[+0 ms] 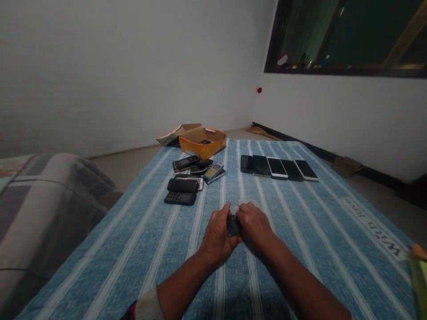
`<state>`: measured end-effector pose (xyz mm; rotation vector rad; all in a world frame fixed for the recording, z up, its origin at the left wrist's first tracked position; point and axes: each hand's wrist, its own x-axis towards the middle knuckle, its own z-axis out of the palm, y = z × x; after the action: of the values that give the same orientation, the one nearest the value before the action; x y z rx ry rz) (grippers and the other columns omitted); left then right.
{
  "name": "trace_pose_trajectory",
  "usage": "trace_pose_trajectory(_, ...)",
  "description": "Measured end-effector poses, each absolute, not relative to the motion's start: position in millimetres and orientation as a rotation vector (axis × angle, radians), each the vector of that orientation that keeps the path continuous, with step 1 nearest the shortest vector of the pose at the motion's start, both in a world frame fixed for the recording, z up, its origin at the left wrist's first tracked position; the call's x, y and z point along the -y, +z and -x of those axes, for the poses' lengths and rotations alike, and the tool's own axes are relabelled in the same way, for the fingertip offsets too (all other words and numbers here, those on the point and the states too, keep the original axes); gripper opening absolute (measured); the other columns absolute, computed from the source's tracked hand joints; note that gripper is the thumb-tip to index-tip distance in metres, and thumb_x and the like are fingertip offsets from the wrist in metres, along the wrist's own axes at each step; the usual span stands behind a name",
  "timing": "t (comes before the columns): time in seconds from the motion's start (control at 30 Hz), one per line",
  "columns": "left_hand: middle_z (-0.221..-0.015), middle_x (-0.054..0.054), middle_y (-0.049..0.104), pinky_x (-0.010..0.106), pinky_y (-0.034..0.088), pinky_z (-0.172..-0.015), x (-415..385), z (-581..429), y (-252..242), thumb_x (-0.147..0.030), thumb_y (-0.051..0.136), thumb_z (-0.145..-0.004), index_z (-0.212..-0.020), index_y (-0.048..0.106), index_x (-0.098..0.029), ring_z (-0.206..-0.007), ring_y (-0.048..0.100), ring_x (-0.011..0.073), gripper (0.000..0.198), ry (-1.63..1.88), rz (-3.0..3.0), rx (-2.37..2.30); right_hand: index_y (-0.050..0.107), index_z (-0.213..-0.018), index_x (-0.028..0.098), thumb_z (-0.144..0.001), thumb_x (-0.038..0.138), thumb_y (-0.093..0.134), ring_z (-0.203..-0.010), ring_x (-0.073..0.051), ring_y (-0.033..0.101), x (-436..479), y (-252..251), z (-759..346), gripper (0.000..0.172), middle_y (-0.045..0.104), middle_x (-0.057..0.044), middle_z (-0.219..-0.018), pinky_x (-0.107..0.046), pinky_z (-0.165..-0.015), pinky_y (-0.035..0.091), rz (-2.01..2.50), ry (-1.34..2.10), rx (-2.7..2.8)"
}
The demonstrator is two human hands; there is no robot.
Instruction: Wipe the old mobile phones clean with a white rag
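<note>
Low over the striped cloth, my left hand [217, 234] is closed around a small dark mobile phone [234, 226], its thumb and fingers along the edges. My right hand [254, 224] presses against the phone's right side, fingers curled on a thin whitish wipe [247, 202] that shows beyond the knuckles. Most of the phone is covered by my hands, so which face is up cannot be told. Ahead to the left lie a black keypad phone [180, 198], a black rounded handset [183, 185] and a grey keypad phone [214, 171] among several others.
Several smartphones [277, 168] lie side by side at the right. Behind the keypad phones stands an open orange cardboard box [203, 144], its lid [178, 132] next to it. Blue striped fabric [160, 262] covers the table. A draped seat [50, 213] is at the left.
</note>
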<state>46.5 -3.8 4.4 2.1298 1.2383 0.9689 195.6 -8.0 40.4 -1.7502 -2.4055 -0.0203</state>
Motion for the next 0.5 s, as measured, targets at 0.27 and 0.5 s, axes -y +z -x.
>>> trace_pose_trajectory(0.27, -0.113, 0.01, 0.058, 0.049, 0.049, -0.093, 2.6, -46.9, -0.8, -0.019, 0.069, -0.069, -0.139, 0.037, -0.017, -0.106, 0.055, 0.0298, 0.077, 0.954, -2.172, -1.237, 0.07, -0.091, 0.016, -0.091, 0.012, 0.056, -0.089, -0.021, 0.053, 12.1, 31.3, -188.6, 0.015, 0.064, -0.007, -0.09, -0.031, -0.074, 0.037, 1.695, -0.098, 2.356)
trace_pose_trajectory(0.5, -0.111, 0.01, 0.057, 0.046, 0.05, -0.092, 5.8, -47.3, 2.2, -0.015, 0.07, -0.066, -0.139, 0.038, -0.014, -0.104, 0.055, 0.0282, 0.08, 0.915, -2.143, -1.26, 0.07, -0.082, 0.016, -0.089, 0.01, 0.057, -0.088, -0.022, 0.054, 12.6, 35.0, -195.1, 0.016, 0.065, -0.008, -0.091, -0.031, -0.071, 0.038, 1.874, -0.152, 2.295)
